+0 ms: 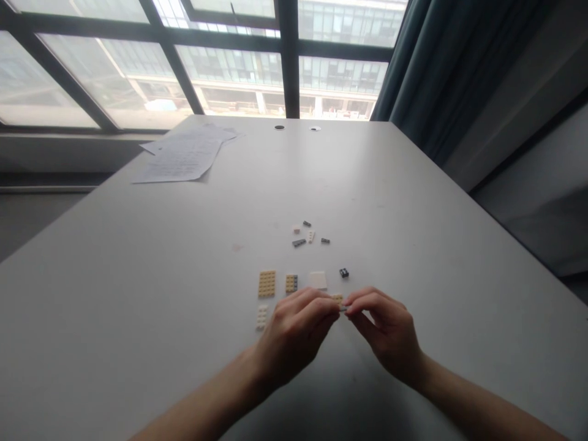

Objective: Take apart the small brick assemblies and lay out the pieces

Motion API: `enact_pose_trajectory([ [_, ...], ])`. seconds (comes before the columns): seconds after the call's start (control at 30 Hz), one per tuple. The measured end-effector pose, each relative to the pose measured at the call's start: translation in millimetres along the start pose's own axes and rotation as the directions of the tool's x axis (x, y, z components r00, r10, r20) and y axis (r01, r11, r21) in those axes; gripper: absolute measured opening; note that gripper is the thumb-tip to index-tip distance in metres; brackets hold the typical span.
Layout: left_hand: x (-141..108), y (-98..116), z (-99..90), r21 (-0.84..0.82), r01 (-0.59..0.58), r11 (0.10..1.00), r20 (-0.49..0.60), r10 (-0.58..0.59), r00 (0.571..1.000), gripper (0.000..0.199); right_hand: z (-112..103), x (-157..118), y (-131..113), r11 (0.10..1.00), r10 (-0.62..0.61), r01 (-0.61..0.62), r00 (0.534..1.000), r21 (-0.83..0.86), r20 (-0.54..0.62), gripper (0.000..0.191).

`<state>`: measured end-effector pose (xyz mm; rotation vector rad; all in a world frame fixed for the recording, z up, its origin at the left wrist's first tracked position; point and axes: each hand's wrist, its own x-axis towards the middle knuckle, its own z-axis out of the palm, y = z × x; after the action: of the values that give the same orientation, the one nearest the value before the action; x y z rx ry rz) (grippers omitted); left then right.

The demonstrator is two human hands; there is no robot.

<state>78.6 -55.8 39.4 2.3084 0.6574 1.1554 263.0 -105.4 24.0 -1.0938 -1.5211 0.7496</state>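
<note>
My left hand (301, 321) and my right hand (386, 324) meet low over the table, fingertips almost touching. Between them is a small light grey toy building brick (343, 309), pinched by the right thumb and forefinger. A tan studded plate (338, 298) shows just behind it at the left fingertips; whether the two pieces are joined is hidden. The left fingers are closed, partly covering the tan plate. Close by lie a white flat tile (318, 280), a black brick (344, 273), a tan plate with a blue-grey strip (291, 283), a larger tan plate (267, 283) and a white plate (261, 318).
Farther off, several small pieces lie loosely, among them a grey wedge plate (299, 243), a white plate (311, 236) and a grey piece (325, 241). Printed papers (184, 156) rest at the far left of the white table (160, 294). A window and a dark curtain (427, 73) stand beyond.
</note>
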Motion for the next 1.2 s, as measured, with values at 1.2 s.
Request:
enact_pose_trajectory([
  [1.2,-4.2,-0.7,2.8,-0.125,0.112,0.986,-0.049,-0.119,0.992,0.026,1.7,-4.0,-1.5,0.989,-0.148,0.147,0.989,0.009,0.024,0.019],
])
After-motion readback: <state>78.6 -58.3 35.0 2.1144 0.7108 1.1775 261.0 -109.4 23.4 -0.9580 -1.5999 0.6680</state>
